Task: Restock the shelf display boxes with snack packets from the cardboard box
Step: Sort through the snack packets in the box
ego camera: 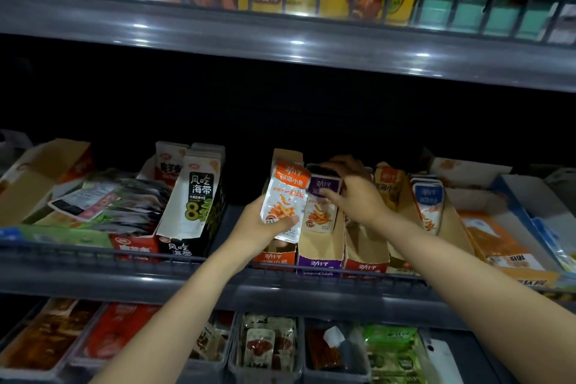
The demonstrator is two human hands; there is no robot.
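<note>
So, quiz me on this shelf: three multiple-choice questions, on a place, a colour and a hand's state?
1. The tall black-and-white seaweed packets stand: A left of both hands; B right of them; C on the lowest shelf.
2. Top band of the white foil packet in the left hand: A green; B orange; C blue.
3. The right hand: A hangs idle; B grips purple-topped packets; C holds a bottle.
Answers: A, left of both hands; B, its band is orange; B, fingers curl round them.

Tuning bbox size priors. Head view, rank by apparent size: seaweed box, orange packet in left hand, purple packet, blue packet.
1. seaweed box
2. orange packet, held nearer the camera
3. purple packet and blue packet: alike, both partly hidden, unranked
</note>
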